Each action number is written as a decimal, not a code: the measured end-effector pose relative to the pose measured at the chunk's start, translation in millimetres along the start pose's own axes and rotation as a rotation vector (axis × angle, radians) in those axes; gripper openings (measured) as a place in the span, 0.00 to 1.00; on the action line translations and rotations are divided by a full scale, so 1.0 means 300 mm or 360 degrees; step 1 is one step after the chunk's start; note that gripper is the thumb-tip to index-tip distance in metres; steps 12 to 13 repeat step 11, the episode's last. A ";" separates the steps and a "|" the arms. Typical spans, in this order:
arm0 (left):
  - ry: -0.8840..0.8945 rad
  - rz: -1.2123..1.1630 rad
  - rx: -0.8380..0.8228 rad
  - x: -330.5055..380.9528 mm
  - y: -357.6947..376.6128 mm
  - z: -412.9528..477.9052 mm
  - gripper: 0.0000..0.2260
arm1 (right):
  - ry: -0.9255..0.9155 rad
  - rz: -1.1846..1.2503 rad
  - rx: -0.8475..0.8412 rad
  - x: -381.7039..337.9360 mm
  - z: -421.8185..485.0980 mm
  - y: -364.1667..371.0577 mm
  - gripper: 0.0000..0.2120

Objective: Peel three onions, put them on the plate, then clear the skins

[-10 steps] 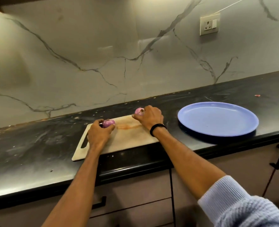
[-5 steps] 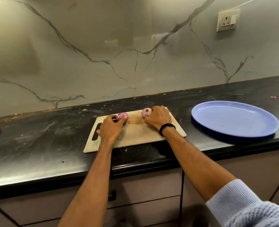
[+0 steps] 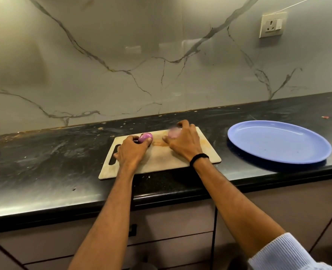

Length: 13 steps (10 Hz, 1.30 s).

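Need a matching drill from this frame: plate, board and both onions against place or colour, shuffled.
1. plate
2. cutting board
3. purple onion
4. pale onion

A. held by the right hand
B. blue, to the right of the board
C. held by the left hand
D. on the counter, under both hands

Pairs: 1-B, 2-D, 3-C, 4-A

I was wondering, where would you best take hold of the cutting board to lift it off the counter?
By the handle slot at the cutting board's left end, coming from the left: the board lies flat on the counter, so the slot lets fingers hook through where the thin edges offer little.
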<state>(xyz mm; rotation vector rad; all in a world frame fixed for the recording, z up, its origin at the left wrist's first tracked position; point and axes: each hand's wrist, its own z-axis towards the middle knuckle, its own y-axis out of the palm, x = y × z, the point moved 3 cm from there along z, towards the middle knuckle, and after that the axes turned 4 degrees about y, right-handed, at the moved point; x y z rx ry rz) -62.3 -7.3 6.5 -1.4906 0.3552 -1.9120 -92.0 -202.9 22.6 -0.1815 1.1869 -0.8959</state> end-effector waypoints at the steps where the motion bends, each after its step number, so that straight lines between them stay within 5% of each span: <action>1: -0.0030 -0.0034 0.0009 -0.002 -0.003 -0.002 0.25 | -0.0149 -0.0132 -0.0173 -0.016 -0.013 0.036 0.30; 4: -0.0030 -0.0144 0.0020 -0.008 -0.011 0.000 0.21 | -0.0303 -0.0148 -0.0227 0.005 -0.004 0.022 0.21; 9: -0.0045 -0.0218 0.0074 0.000 -0.019 -0.012 0.21 | -0.0350 -0.0077 -0.0289 -0.019 -0.030 0.015 0.26; 11: -0.0041 -0.0230 0.0106 0.003 -0.025 -0.010 0.20 | -0.0299 0.0049 -0.0203 -0.019 -0.026 0.006 0.16; 13: -0.0041 -0.0230 0.0106 0.003 -0.025 -0.010 0.20 | -0.0299 0.0049 -0.0203 -0.019 -0.026 0.006 0.16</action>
